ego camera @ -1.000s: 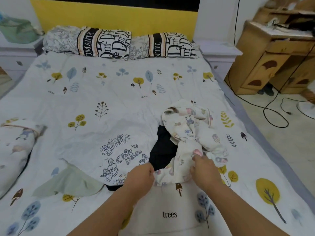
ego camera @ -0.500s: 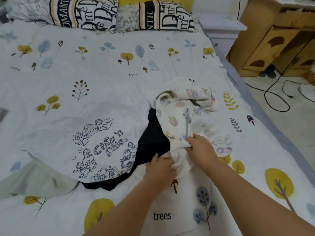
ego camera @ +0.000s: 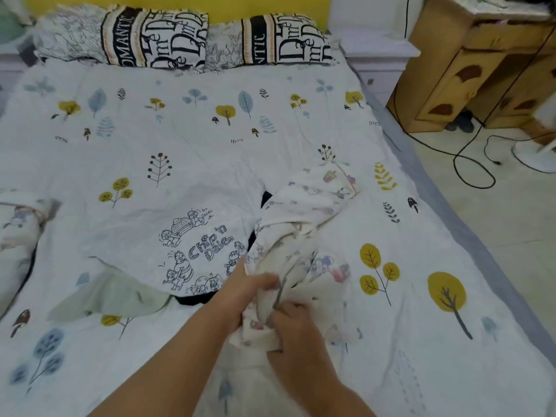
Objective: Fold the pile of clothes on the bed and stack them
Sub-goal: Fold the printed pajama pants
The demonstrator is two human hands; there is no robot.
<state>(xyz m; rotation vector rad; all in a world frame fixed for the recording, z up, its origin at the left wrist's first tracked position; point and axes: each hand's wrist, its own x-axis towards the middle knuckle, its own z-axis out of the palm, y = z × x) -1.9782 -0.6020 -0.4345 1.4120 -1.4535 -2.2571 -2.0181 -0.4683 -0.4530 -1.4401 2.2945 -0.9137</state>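
A crumpled white garment with small cartoon prints (ego camera: 304, 224) is lifted off the bed, and both hands grip its near end. My left hand (ego camera: 243, 296) clutches a bunched fold from the left. My right hand (ego camera: 293, 326) pinches the fabric just below it. A white Chip 'n Dale T-shirt (ego camera: 180, 236) lies flat to the left, over a black garment (ego camera: 195, 299) that shows only at its edges. A pale green garment (ego camera: 105, 299) peeks out at the T-shirt's lower left.
The bed (ego camera: 180, 139) has a white tree-print cover and two lettered pillows (ego camera: 156, 37) at the headboard. A folded printed piece (ego camera: 18, 242) lies at the left edge. A wooden cabinet (ego camera: 481, 64), black cables (ego camera: 469, 164) and a fan base stand on the floor to the right.
Both hands have gathered the printed garment and pulled it up and toward me; it now stretches upward instead of lying in a heap over the black garment.
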